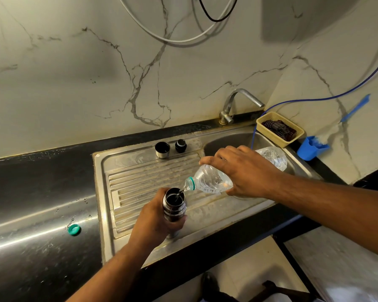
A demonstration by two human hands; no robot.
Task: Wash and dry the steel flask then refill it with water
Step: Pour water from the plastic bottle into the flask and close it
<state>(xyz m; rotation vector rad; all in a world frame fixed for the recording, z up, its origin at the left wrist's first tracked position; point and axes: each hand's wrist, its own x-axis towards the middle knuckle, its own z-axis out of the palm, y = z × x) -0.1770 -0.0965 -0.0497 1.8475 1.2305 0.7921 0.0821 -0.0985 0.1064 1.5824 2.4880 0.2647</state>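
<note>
Now | left grip (pixel 159 216) holds flask (pixel 174 203) | right grip (pixel 244 171) tilts bottle (pixel 207 179)

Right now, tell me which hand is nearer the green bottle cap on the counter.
Left. The left hand, gripping the flask, is right of the green cap. The right hand, tilting the plastic bottle, is farther right, over the sink.
</note>
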